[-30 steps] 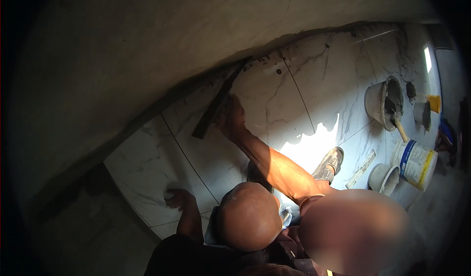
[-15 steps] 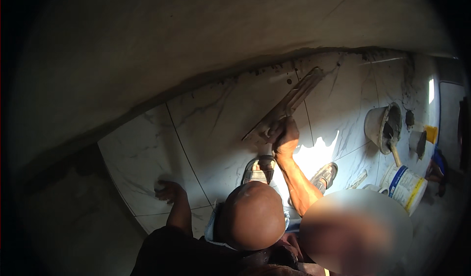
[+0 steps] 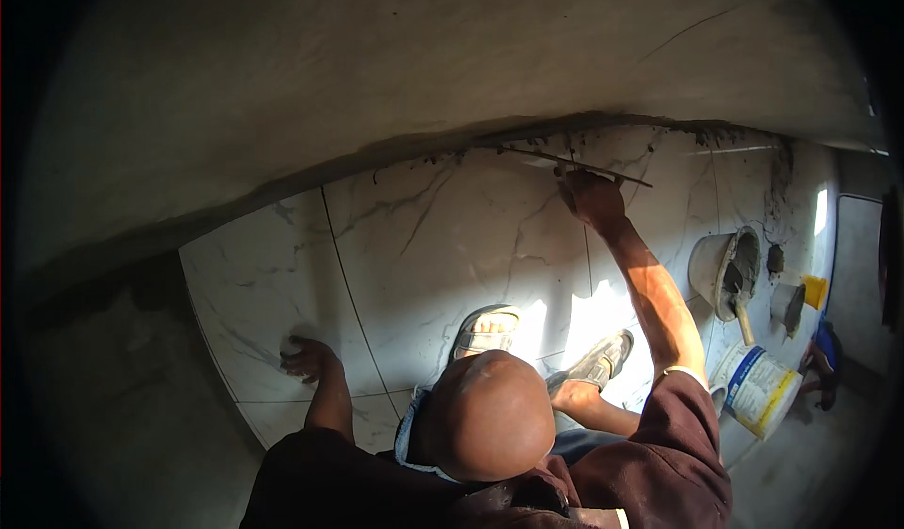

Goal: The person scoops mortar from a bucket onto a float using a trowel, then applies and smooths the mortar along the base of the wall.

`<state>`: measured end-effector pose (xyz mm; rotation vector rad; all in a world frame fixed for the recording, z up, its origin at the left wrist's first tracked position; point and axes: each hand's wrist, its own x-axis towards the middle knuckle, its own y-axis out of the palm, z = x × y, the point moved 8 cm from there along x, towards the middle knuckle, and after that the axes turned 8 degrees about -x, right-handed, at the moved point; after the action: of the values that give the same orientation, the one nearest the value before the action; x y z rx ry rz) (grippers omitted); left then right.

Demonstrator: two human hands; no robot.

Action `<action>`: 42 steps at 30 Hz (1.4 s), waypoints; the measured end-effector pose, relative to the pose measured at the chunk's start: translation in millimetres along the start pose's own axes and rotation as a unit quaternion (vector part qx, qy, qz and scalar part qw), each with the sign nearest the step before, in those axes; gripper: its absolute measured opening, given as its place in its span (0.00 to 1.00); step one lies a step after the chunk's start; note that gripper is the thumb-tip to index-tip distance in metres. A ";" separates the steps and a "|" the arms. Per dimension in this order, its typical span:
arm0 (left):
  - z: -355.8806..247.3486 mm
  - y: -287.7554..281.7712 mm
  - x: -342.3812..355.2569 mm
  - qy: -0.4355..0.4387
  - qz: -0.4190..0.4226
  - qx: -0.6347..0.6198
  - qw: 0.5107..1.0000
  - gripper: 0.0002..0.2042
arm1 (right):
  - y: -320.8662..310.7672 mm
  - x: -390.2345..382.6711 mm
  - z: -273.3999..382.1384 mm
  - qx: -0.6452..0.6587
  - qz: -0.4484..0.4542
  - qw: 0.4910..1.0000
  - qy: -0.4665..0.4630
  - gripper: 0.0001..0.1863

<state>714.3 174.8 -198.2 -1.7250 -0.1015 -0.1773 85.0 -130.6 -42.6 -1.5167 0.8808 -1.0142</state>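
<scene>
My left hand rests on the pale grey-veined floor tiles, fingers spread, holding nothing. Beyond my feet, my right hand is closed around the handle of a long flat plastering trowel. Its blade shows nearly edge-on, lying slantwise close to the base of the plastered wall. The fingers hide most of the handle. Below, my bare knee rises between the arms, with a sandalled foot in front of it and the other sandalled foot to its right.
Right of my arm, a bucket with grey mortar inside lies tilted, a wooden handle sticking out. Nearby stand a white tub with blue and yellow bands and a small mortar-smeared container. Dark crumbs line the wall's foot.
My right hand has carried the trowel forward and right to the wall's base, turning its blade from a diagonal slant to nearly along the wall. My left hand stays on the tile.
</scene>
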 end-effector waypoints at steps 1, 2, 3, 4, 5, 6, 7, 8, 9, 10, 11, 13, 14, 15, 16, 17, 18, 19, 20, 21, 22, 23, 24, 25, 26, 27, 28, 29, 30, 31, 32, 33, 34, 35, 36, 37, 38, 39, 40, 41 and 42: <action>0.4 -3.0 1.8 0.001 0.003 -0.012 1.000 0.30 | 12.8 14.3 0.1 -0.015 0.044 0.999 -0.001 0.12; 0.5 -5.1 2.8 0.003 0.006 -0.025 1.000 0.30 | 22.6 25.2 -2.1 -0.031 0.089 0.996 -0.001 0.12; 0.1 -7.5 2.8 0.003 0.005 -0.025 1.000 0.30 | 18.5 36.4 -8.0 -0.030 0.088 0.996 -0.002 0.12; -0.2 -10.6 4.2 0.006 -0.004 -0.032 0.999 0.30 | 12.3 47.7 -11.2 -0.053 0.104 0.993 -0.016 0.13; -0.5 -12.9 5.1 0.008 -0.012 -0.038 0.999 0.31 | 10.0 55.0 -11.2 -0.075 0.120 0.989 -0.031 0.15; -1.9 -11.8 5.5 0.007 -0.011 -0.040 0.999 0.31 | 10.0 53.4 -21.6 -0.077 0.118 0.990 -0.032 0.15; 0.0 -11.2 10.0 0.010 -0.013 -0.042 0.999 0.31 | 15.7 41.4 -44.0 -0.103 0.130 0.986 -0.006 0.16; 1.9 -9.4 8.9 0.012 -0.012 -0.044 0.999 0.31 | 17.5 27.9 -70.2 -0.132 0.144 0.981 0.019 0.16; 4.3 -11.9 8.7 0.009 -0.013 -0.041 0.999 0.31 | 6.8 13.7 -86.1 -0.140 0.113 0.983 0.031 0.16; 5.5 -12.5 9.7 0.009 -0.003 -0.039 0.999 0.31 | -4.2 -4.4 -97.8 -0.148 0.082 0.985 0.044 0.16; -5.5 -10.8 2.5 0.013 0.015 -0.042 0.999 0.31 | -28.8 -15.5 -109.2 -0.161 0.080 0.983 0.042 0.16; -1.9 -13.6 7.9 0.007 0.005 -0.039 0.999 0.32 | -45.0 -31.8 -91.8 -0.165 0.075 0.983 0.034 0.16; -4.8 -12.2 5.0 0.006 0.003 -0.041 0.999 0.32 | -37.3 -41.8 -89.2 -0.140 0.131 0.979 0.063 0.16; -5.0 -9.8 4.6 0.004 0.003 -0.044 0.999 0.32 | -22.9 -50.1 -83.8 -0.111 0.186 0.972 0.090 0.16; -3.6 -8.7 6.0 0.006 -0.005 -0.045 0.999 0.32 | -19.2 -44.5 -57.4 -0.085 0.101 0.990 0.046 0.15; -0.9 -8.9 10.1 0.009 -0.013 -0.046 0.999 0.32 | -14.4 -40.2 -28.4 -0.063 0.018 0.998 -0.004 0.14; 3.3 -6.8 12.4 0.010 -0.010 -0.047 0.999 0.32 | 17.0 -36.8 -18.3 -0.049 0.099 0.994 0.021 0.14; 6.6 -4.4 15.3 0.006 0.000 -0.041 0.999 0.32 | 23.4 -26.2 -1.7 -0.051 0.036 0.998 -0.023 0.12; 7.2 -1.7 14.2 0.002 0.009 -0.035 0.999 0.32 | 24.9 -10.5 3.6 -0.032 -0.017 0.999 -0.030 0.12; 5.0 1.2 9.5 0.003 0.013 -0.036 0.999 0.32 | 22.1 1.6 2.1 -0.013 -0.070 0.997 -0.038 0.11; 5.1 0.2 9.8 0.000 0.008 -0.029 1.000 0.32 | 17.9 13.1 -3.2 -0.012 -0.068 0.997 -0.037 0.11; 6.2 -2.9 12.5 -0.004 -0.001 -0.022 1.000 0.33 | 18.2 30.9 -11.3 -0.075 0.026 0.997 -0.013 0.11; 4.6 -7.2 10.1 -0.003 0.000 -0.020 1.000 0.33 | 17.0 37.8 -22.2 -0.140 0.122 0.983 0.010 0.13; 0.4 -8.7 3.3 -0.002 0.034 -0.020 0.999 0.33 | -1.4 35.2 -30.4 -0.145 0.128 0.981 0.011 0.13; -2.7 -8.9 -5.5 -0.006 0.066 -0.023 0.998 0.34 | -23.6 30.4 -45.0 -0.127 0.136 0.982 0.035 0.14; -3.4 -7.4 -5.3 -0.010 0.065 -0.026 0.998 0.34 | -42.7 26.9 -56.3 -0.105 0.139 0.983 0.057 0.16; 1.7 -7.1 11.2 -0.010 0.036 -0.026 0.999 0.34 | -52.7 25.0 -57.8 -0.097 0.132 0.985 0.051 0.16; 5.8 -6.5 22.4 -0.007 0.011 -0.024 1.000 0.34 | -64.4 21.2 -56.9 -0.099 0.087 0.991 0.018 0.18; 7.5 -3.7 22.3 -0.009 0.011 -0.025 1.000 0.34 | -72.8 15.3 -55.5 -0.107 0.044 0.993 -0.013 0.19; 6.5 -2.0 18.4 -0.004 0.009 -0.025 1.000 0.34 | -66.0 4.5 -49.7 -0.124 0.022 0.991 -0.050 0.21; 6.2 -1.9 15.6 0.000 0.006 -0.024 1.000 0.34 | -47.2 2.0 -46.7 -0.124 0.019 0.991 -0.051 0.21; 9.6 -3.7 17.1 -0.004 0.001 -0.025 1.000 0.34 | -26.1 3.8 -29.3 -0.134 -0.023 0.988 -0.080 0.23; 10.4 -1.3 15.0 -0.001 0.013 -0.020 1.000 0.34 | -18.0 8.1 -13.6 -0.148 -0.063 0.981 -0.106 0.24; 13.1 -2.7 19.4 0.001 0.018 -0.014 1.000 0.33 | -18.5 22.1 9.8 -0.165 -0.094 0.975 -0.115 0.25; 14.3 -1.4 21.1 -0.003 0.016 -0.017 1.000 0.33 | -26.1 34.1 22.4 -0.189 -0.125 0.966 -0.124 0.27; 8.3 3.7 20.7 0.018 0.023 -0.036 0.999 0.34 | -16.9 38.3 13.9 -0.191 -0.129 0.965 -0.125 0.27; 3.9 8.8 16.7 0.039 0.032 -0.054 0.997 0.34 | 10.5 46.3 -6.2 -0.135 -0.049 0.987 -0.078 0.27; 3.6 15.7 0.9 0.037 0.044 -0.052 0.997 0.34 | 39.4 40.1 -28.0 -0.082 0.044 0.995 -0.032 0.26; 9.0 19.0 1.9 0.029 0.125 -0.103 0.986 0.33 | 30.7 40.4 -22.5 -0.078 0.050 0.995 -0.042 0.26; 13.2 24.2 -4.5 0.019 0.205 -0.154 0.966 0.31 | 19.8 38.6 -22.3 -0.085 0.065 0.992 -0.068 0.25; 29.1 6.6 29.2 0.013 0.178 -0.151 0.972 0.31 | -8.0 51.6 -4.0 -0.071 0.061 0.991 -0.097 0.24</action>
<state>745.9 201.5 -203.9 -2.0118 0.2656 0.0543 100.4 -178.1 -26.7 -1.6292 0.9108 -0.7134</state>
